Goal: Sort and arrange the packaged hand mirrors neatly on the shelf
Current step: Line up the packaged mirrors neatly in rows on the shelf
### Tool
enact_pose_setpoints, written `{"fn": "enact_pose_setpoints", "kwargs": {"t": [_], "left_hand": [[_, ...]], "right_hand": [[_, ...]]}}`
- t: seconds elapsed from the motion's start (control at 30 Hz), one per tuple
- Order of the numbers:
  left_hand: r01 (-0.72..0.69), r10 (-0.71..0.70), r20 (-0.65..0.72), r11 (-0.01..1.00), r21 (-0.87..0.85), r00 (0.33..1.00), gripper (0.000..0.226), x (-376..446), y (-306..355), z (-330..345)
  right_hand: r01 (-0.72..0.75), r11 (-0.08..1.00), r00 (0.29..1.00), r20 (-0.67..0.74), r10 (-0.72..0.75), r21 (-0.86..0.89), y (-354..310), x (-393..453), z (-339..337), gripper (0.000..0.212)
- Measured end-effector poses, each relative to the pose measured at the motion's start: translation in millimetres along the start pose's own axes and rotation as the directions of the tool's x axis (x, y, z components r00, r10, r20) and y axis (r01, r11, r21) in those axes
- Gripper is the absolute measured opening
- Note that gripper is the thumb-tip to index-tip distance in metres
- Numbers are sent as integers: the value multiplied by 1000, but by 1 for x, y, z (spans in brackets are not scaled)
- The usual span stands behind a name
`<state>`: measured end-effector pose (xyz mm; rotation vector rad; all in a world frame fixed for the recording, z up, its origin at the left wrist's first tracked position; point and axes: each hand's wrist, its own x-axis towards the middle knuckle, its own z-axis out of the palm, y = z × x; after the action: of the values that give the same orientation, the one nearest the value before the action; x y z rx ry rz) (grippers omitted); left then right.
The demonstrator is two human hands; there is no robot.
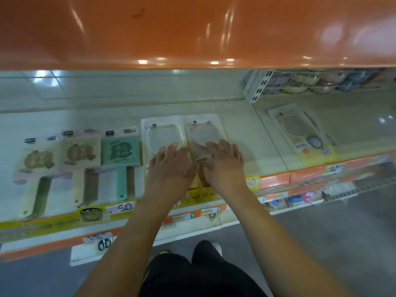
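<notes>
Two packaged round hand mirrors lie side by side in the middle of the white shelf (pixel 242 129): a green-rimmed one (pixel 162 131) on the left and a pink-rimmed one (pixel 203 129) on the right. My left hand (pixel 171 163) rests flat on the lower half of the green pack, fingers straight. My right hand (pixel 222 161) presses flat on the lower half of the pink pack. To the left lie three packaged square handled mirrors: two beige (pixel 37 159) (pixel 80 152) and one teal (pixel 121 150). A yellow-rimmed mirror pack (pixel 300 129) lies alone on the right shelf section.
An orange shelf (pixel 192 28) overhangs from above. A white slotted upright (pixel 260 86) divides the two sections. Yellow and orange price strips (pixel 120 207) run along the front edge. Lower shelves hold small goods (pixel 300 199). Grey floor and my dark trousers (pixel 192 273) are below.
</notes>
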<state>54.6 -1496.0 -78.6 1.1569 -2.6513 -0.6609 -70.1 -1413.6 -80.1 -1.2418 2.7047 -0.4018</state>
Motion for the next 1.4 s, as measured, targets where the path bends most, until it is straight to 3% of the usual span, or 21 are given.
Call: {"fn": "enact_pose_setpoints", "kwargs": {"t": [0.23,0.43,0.8,1.13,1.4], "left_hand": [[-120,121,26,992,-33,992,50,15,39,19],[-167,160,123,985,49,979,55,44,95,45],[-242,222,178,966,97,959,54,79,207,96],[-182,161,150,974,134,976,53,92,250,118],[-134,116,122,980,145,986,51,93,261,124]], "right_hand": [[-135,990,990,-45,137,48,44,3,-10,57],[-162,983,981,-97,170,87,103,10,-31,60],[-215,973,958,-176,227,83,225,42,-66,56],[-176,984,982,56,178,-31,286,82,-88,70],[-128,989,990,54,132,-73,291,88,-91,61]]}}
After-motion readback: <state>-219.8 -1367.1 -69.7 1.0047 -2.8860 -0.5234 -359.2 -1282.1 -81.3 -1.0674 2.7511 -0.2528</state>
